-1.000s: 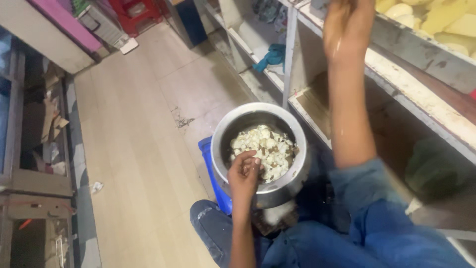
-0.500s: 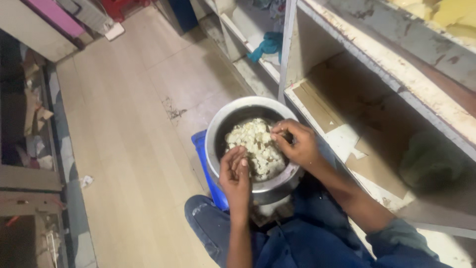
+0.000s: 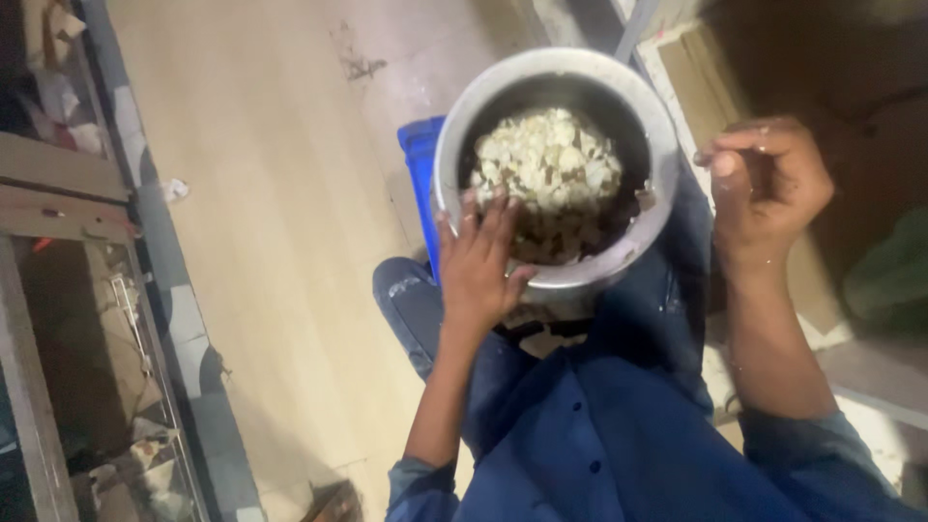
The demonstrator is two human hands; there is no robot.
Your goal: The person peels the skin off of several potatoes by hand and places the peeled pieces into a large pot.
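Note:
A round metal pot [image 3: 646, 116] rests between my knees, holding a heap of pale chopped food pieces [image 3: 546, 159]. My left hand [image 3: 480, 259] grips the pot's near rim, fingers curled over its edge into the pot. My right hand [image 3: 766, 188] hovers just right of the pot, wet, with fingertips pinched together; whether anything is between them I cannot tell. I wear a blue shirt and jeans.
A blue plastic container [image 3: 420, 169] stands under the pot on its left. Pale wooden floor [image 3: 271, 213] stretches to the left. A wooden shelf unit [image 3: 822, 290] stands at the right, and a glass-fronted cabinet [image 3: 87, 319] runs along the left edge.
My right hand came down from the upper shelf to the pot a second ago, then drew back to the pot's right side. The view has moved closer to the pot.

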